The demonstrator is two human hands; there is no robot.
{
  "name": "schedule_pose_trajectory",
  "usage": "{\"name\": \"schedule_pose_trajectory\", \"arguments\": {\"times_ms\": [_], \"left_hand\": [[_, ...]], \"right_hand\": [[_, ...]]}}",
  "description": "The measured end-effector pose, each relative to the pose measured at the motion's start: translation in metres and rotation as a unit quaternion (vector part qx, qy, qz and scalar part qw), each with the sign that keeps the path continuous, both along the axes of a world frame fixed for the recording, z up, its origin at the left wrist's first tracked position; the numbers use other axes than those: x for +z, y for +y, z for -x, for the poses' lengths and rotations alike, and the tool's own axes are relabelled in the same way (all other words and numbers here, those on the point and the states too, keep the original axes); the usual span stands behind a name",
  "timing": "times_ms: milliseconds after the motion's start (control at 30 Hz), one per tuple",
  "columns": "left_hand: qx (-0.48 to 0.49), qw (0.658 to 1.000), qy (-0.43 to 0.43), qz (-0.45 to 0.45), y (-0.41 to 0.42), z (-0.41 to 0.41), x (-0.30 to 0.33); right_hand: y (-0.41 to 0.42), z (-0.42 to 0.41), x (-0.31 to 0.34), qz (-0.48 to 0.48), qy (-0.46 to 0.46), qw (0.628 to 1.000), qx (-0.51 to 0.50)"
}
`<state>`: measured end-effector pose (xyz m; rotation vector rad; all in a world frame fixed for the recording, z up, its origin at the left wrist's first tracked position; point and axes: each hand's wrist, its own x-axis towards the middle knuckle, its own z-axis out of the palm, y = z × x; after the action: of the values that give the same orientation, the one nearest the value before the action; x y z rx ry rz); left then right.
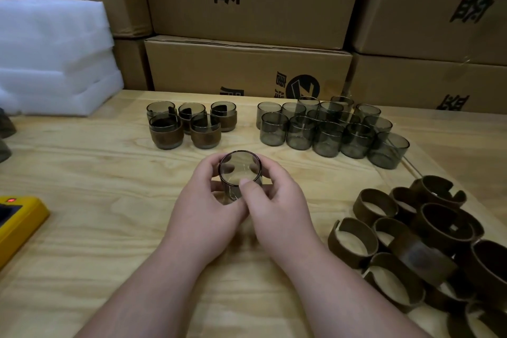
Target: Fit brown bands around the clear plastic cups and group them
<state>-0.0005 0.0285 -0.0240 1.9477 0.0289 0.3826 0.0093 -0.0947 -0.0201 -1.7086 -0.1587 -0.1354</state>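
Resting between both hands (241,211) (apparently bandless): cup (239,170).

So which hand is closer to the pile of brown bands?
Right. The right hand is on the side of the held cup facing the brown bands; the left hand is on the far side.
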Motion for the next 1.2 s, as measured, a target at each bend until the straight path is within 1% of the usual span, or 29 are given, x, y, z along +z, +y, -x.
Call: {"name": "schedule_pose_trajectory", "arguments": {"times_ms": [133, 300, 400, 667, 867, 1067, 1200], "left_hand": [[-0.023, 0.999, -0.012, -0.019, 0.0017, -0.0011, -0.0031], [-0.033, 0.999, -0.007, -0.003, 0.0035, -0.0036, -0.0056], [-0.046, 0.999, -0.014, -0.011, 0.0028, -0.003, -0.0036], [-0.058, 0.998, -0.018, -0.007, -0.0011, 0.0028, 0.0022], [-0.056, 0.998, -0.008, 0.019, -0.0006, 0.0003, 0.0005], [-0.052, 0.998, -0.01, 0.038, -0.0022, 0.0009, 0.0028], [-0.046, 0.998, -0.002, 0.043, -0.0017, 0.0004, 0.003]], "right_hand": [[-0.0015, -0.0006, -0.0002, -0.003, 0.009, 1.0, -0.004], [0.0, 0.001, 0.0012, 0.004, 0.006, 1.0, 0.0], [0.0009, 0.001, 0.0016, 0.004, 0.002, 1.0, 0.002], [-0.0013, -0.0004, 0.0, -0.028, -0.016, 0.999, 0.011], [-0.0022, -0.0015, 0.0002, -0.036, -0.034, 0.998, 0.034], [-0.0053, -0.0052, -0.0007, -0.102, -0.01, 0.993, 0.059], [-0.0053, -0.0059, -0.0013, -0.112, -0.009, 0.992, 0.06]]}}
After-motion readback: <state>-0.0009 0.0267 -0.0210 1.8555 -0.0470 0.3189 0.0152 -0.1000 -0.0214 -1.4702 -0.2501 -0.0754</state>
